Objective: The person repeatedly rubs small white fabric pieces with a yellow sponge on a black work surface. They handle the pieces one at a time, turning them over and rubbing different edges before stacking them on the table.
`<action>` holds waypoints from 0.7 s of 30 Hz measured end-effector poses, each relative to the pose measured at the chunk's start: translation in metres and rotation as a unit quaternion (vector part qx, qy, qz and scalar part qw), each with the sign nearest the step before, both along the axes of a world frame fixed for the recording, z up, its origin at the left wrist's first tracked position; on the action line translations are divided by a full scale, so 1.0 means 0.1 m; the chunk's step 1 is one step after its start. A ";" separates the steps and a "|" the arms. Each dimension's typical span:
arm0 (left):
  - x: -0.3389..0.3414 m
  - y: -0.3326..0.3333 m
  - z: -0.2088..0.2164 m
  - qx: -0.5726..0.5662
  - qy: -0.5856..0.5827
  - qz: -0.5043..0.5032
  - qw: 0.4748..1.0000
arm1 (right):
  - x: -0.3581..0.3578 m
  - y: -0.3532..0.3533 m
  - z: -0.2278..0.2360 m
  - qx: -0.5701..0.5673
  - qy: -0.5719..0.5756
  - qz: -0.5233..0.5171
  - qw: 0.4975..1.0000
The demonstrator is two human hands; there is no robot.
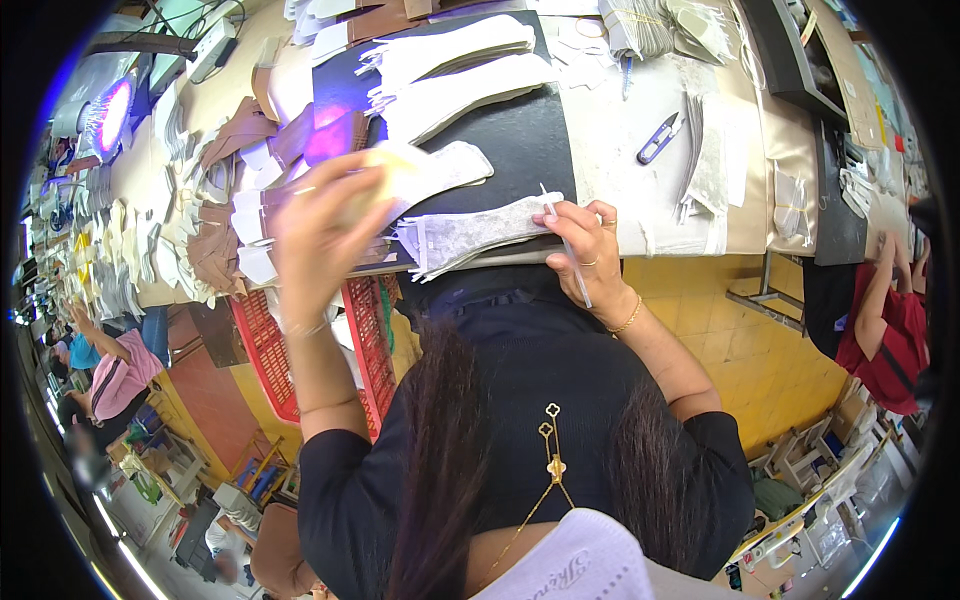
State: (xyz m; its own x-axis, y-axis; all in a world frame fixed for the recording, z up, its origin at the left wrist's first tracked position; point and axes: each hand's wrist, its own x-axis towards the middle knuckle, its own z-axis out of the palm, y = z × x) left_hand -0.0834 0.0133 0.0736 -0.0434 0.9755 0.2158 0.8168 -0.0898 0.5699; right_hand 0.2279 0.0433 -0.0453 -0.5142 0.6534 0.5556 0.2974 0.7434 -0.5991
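Pale piece [475,230], stick [581,283] in fingers [592,226], lettered mask [565,565]

The place is a busy workshop: pale cut pieces [475,228] and brown cut pieces [238,130] crowd a long bench [270,22] with thread snips [658,139], while co-workers in pink [122,375] and red [885,345] appear nearby.

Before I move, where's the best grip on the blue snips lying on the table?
Likely best: pinch the snips by the wide blue handle, coming from the near left. That end points back that way, while the narrow blades point away to the right.
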 end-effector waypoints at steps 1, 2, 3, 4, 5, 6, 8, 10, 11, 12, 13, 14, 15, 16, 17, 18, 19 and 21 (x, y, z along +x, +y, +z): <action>0.13 0.08 -0.20 -0.022 0.011 -0.026 0.999 | 0.00 0.00 0.01 -0.001 0.010 0.004 1.000; 0.24 0.19 -0.38 -0.010 -0.009 -0.054 0.998 | 0.01 0.00 0.02 -0.004 0.016 0.007 1.000; 0.29 0.30 -0.53 0.003 0.044 -0.101 0.994 | 0.03 0.00 0.03 0.009 0.022 0.001 1.000; 0.33 0.32 -0.61 0.026 0.052 -0.115 0.992 | 0.06 -0.01 0.05 0.019 0.025 -0.008 0.999; 0.37 0.34 -0.68 0.026 0.070 -0.127 0.989 | 0.09 -0.01 0.07 0.029 0.027 -0.018 0.999; 0.43 0.31 -0.71 0.039 0.056 -0.141 0.988 | 0.12 -0.01 0.09 0.023 0.029 -0.035 0.999; 0.53 0.20 -0.72 0.052 0.035 -0.160 0.985 | 0.17 0.01 0.12 0.014 0.034 -0.066 0.997; 0.66 0.09 -0.71 0.019 0.016 -0.191 0.981 | 0.19 0.03 0.13 0.002 0.032 -0.076 0.997; 0.72 0.06 -0.72 0.002 0.009 -0.206 0.979 | 0.19 0.03 0.14 -0.002 0.033 -0.081 0.996; 0.76 0.04 -0.72 -0.002 0.018 -0.207 0.978 | 0.19 0.04 0.14 -0.005 0.030 -0.075 0.997; 0.80 0.03 -0.74 0.006 0.017 -0.204 0.979 | 0.18 0.04 0.15 -0.008 0.031 -0.071 0.997; 0.83 0.02 -0.76 0.004 0.019 -0.202 0.979 | 0.17 0.04 0.15 -0.011 0.031 -0.068 0.997; 0.85 0.02 -0.77 0.003 0.018 -0.198 0.980 | 0.17 0.04 0.16 -0.014 0.030 -0.065 0.997; 0.87 0.02 -0.79 0.003 0.016 -0.200 0.980 | 0.17 0.04 0.16 -0.010 0.014 -0.068 0.998; 0.88 0.03 -0.80 0.004 0.013 -0.199 0.980 | 0.18 0.03 0.17 -0.007 -0.002 -0.069 0.998; 0.89 0.03 -0.81 0.006 0.011 -0.199 0.980 | 0.18 0.04 0.17 -0.004 -0.017 -0.071 0.997; 0.90 0.02 -0.82 0.005 0.010 -0.195 0.981 | 0.18 0.04 0.18 -0.007 -0.005 -0.070 0.998; 0.92 0.02 -0.83 0.000 0.011 -0.195 0.981 | 0.17 0.05 0.19 -0.010 0.020 -0.070 0.997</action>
State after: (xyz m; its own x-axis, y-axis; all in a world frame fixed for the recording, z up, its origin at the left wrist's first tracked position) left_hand 0.0083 0.0148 -0.0092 0.3378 0.9168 0.2131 0.7317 -0.3982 0.5532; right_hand 0.2451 0.0479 -0.0262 -0.3946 0.7290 0.5593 0.3733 0.6834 -0.6273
